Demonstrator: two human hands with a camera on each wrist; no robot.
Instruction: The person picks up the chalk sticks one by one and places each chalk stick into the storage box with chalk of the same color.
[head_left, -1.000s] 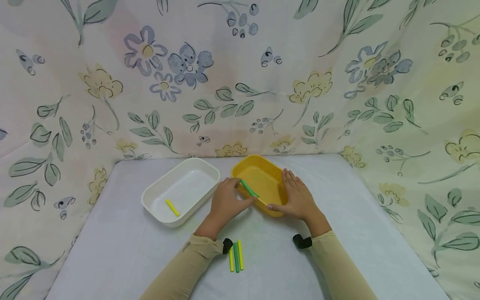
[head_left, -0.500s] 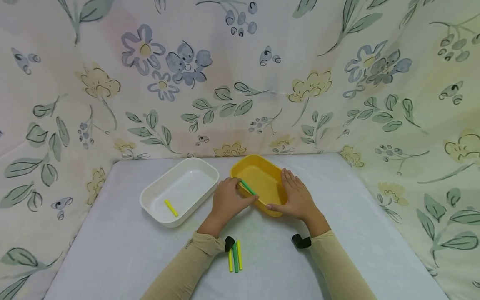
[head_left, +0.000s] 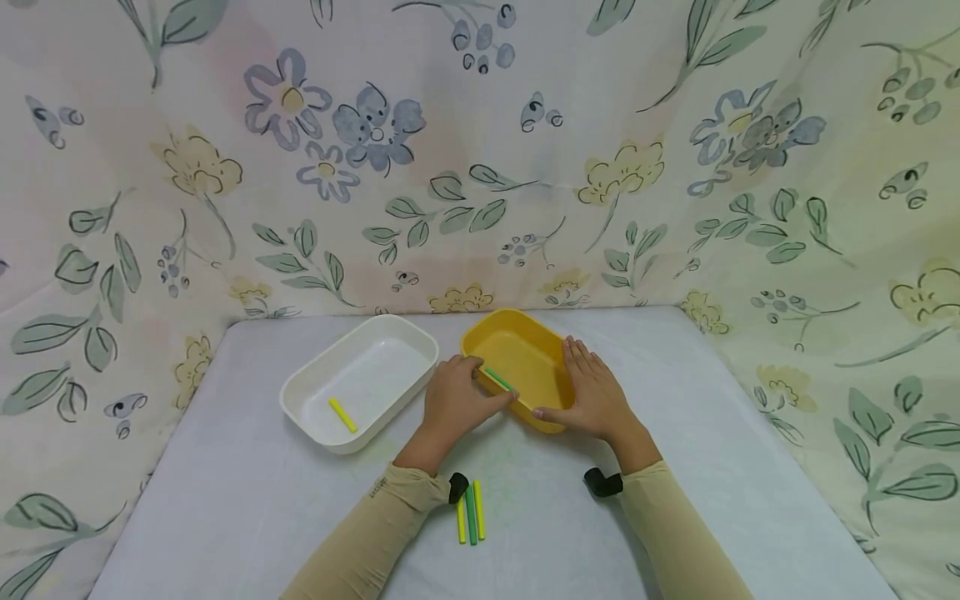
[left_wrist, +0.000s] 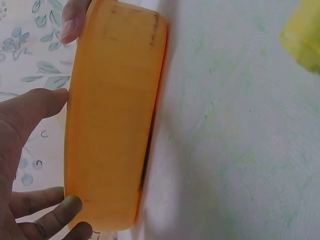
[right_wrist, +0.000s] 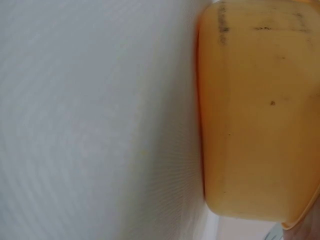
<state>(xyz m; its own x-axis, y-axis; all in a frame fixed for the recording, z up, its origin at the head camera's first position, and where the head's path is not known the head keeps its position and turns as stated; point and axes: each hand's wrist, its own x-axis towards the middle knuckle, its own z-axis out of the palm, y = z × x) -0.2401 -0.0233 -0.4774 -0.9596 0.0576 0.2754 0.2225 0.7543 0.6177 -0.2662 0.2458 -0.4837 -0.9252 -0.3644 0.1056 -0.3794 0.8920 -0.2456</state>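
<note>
Left hand: fingers pinch green stick over yellow tray, mid-table.
Right hand: fingers straight — on tray's right rim.
Around: white tray holds yellow stick; three sticks near front edge.
Wrist views: only tray's outer wall — stick hidden.

My left hand pinched green stick; tub was yellow, other tub white, backdrop floral, sleeves beige.

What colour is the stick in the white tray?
Yellow. The stick lies alone in the white tray, clearest in the head view.
</note>
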